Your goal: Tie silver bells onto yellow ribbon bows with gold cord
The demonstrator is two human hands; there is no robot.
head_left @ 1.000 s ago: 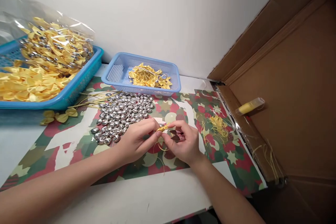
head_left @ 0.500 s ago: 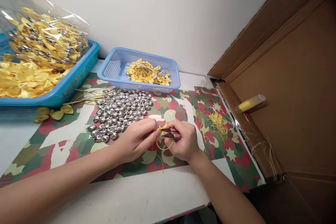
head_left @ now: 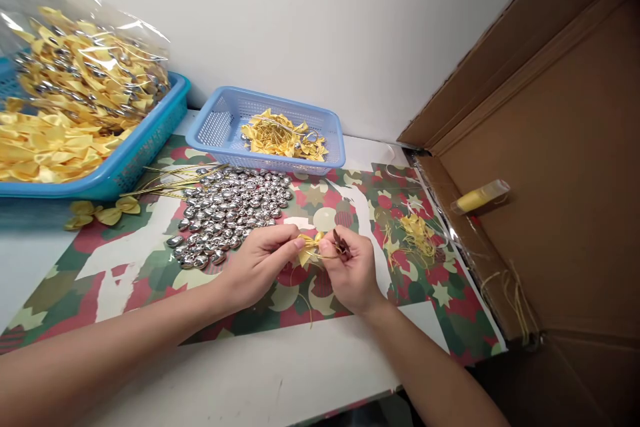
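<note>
Between my two hands is a yellow ribbon bow (head_left: 309, 253) with thin gold cord. My left hand (head_left: 267, 260) pinches its left side between thumb and fingertips. On the other side, my right hand (head_left: 350, 268) grips the bow and cord with thumb and forefinger. Dark-bladed snips (head_left: 341, 245) are tucked in the right hand's fingers, mostly hidden by them. Just beyond my left hand lies a pile of shiny silver beads (head_left: 233, 207) on the patterned sheet.
Behind are a blue basket (head_left: 265, 163) of yellow bows and, at left, a larger basket (head_left: 145, 150) with bows and a clear bag (head_left: 90, 67). Cord scraps (head_left: 419, 237) lie right. A cardboard wall (head_left: 550, 147) borders the right side.
The snips' blades have moved off the bow and turned back into my right hand. My right thumb and forefinger now pinch the bow and cord, and the cord loop below is no longer visible.
</note>
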